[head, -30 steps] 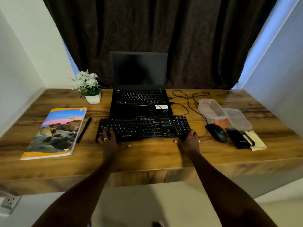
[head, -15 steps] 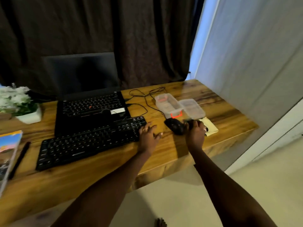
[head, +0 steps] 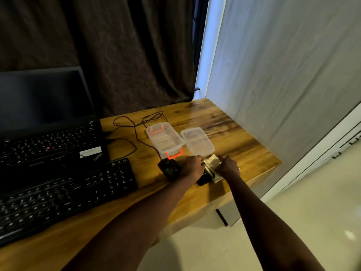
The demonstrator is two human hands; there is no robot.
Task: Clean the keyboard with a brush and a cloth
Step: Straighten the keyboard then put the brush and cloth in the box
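The black keyboard (head: 68,192) lies at the left on the wooden desk (head: 244,153), in front of an open laptop (head: 48,141). Both hands are together near the desk's right front corner. My right hand (head: 227,168) grips the pale yellow cloth (head: 213,160), which bunches up between the hands. My left hand (head: 192,167) reaches across the mouse, its fingertips pinched on the far end of a thin dark brush (head: 209,170) lying on the cloth. Most of the brush is hidden by the hands.
A black mouse (head: 169,169) sits just left of my left hand, its cable looping back to the laptop. A clear plastic box (head: 165,141) with orange clips and its lid (head: 197,141) stand behind the hands. A flat black object (head: 203,178) lies beside the cloth. A white wall is on the right.
My view has swung right. Both hands left the keyboard's ends; the right went to the cloth, and the left then crossed over the mouse to join it. The cloth is now bunched up.
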